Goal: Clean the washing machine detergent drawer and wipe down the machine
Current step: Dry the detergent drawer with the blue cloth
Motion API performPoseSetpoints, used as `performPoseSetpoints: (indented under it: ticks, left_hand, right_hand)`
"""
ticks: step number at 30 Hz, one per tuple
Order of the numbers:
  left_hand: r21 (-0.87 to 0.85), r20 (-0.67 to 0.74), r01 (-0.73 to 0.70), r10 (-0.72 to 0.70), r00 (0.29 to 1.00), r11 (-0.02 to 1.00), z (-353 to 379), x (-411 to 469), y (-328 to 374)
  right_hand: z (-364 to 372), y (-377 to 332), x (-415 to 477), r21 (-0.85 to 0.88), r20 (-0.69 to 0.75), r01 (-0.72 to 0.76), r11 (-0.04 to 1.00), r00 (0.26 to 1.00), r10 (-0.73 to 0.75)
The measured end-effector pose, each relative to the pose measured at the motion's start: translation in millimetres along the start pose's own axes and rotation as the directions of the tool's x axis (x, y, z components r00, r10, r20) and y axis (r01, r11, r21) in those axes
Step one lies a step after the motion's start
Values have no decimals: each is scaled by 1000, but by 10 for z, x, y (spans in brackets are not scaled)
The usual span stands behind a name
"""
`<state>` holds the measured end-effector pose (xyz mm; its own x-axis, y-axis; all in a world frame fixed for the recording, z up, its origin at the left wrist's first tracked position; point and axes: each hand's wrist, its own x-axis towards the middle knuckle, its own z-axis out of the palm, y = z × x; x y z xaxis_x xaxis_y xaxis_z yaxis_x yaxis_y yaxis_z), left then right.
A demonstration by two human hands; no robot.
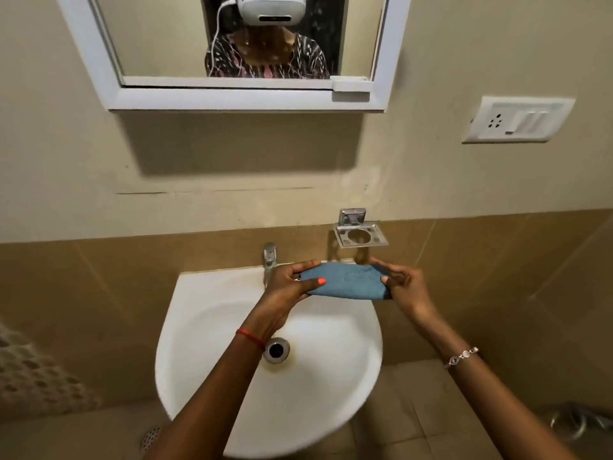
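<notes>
Blue cloth [345, 283], ends hidden inside left hand [292, 287] and right hand [403, 288].

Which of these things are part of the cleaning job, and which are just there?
In use: blue cloth, held by left hand and right hand above the sink; tap.

Just there: mirror, soap holder, wall socket.
</notes>
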<state>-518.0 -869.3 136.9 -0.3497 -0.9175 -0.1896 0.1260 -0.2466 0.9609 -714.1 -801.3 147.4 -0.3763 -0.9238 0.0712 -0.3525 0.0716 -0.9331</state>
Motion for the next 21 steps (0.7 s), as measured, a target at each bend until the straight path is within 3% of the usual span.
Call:
performPoseSetpoints:
  ticks: [4, 9, 17, 21]
  left_hand:
    - [11, 20, -15, 15, 1000, 1000, 143, 377, -40]
    - [59, -4, -64, 64, 998, 996, 317, 849, -12]
    - [277, -66, -150, 174, 983, 949, 485, 1497, 22]
    - [365, -114, -127, 180, 977, 922, 515, 1640, -107]
  right_hand:
    - [-40, 113, 398, -246, -24, 33, 969, 999, -40]
    - [-84, 164, 874, -409, -6, 119, 905, 991, -134]
    - [-111, 372, 1667, -470, 153, 235, 851, 971, -184]
    - [-90, 518, 1768, -444, 177, 204, 873, 975, -138]
